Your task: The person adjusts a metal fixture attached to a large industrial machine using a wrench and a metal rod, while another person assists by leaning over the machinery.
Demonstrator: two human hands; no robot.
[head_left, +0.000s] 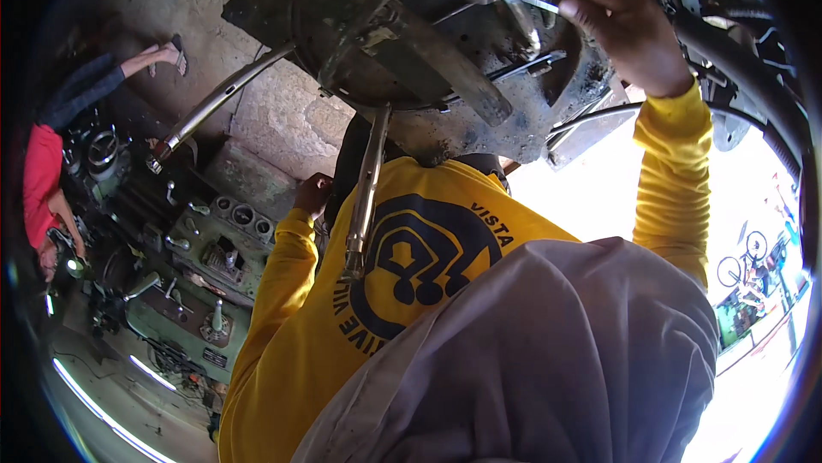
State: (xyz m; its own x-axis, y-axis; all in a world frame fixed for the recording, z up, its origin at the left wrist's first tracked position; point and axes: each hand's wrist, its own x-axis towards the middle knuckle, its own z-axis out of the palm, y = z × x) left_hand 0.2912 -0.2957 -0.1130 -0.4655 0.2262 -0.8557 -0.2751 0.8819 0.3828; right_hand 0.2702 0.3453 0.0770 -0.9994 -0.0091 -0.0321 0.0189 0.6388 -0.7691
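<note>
My right hand (629,35) reaches up at the upper right, thumb and fingers closed on a thin metal rod (538,3). The rod's other end lies beside a curved metal bar (505,1). That bar belongs to a metal frame with a dark, worn plate (548,108) and a flat strip (462,86) across it. Two shiny tubular legs (218,97) stick out from the frame, one of them passing in front of my yellow shirt. Lower and to the left, my left hand (314,195) is curled next to dark cloth; what its fingers hold, if anything, is hidden.
Greenish machinery with levers and dials (244,215) stands at the left. Beyond it is a person in a red shirt (44,181). Thick dark pipes (745,61) and metal parts crowd the upper right. Bicycles (743,259) appear in the bright area at the right.
</note>
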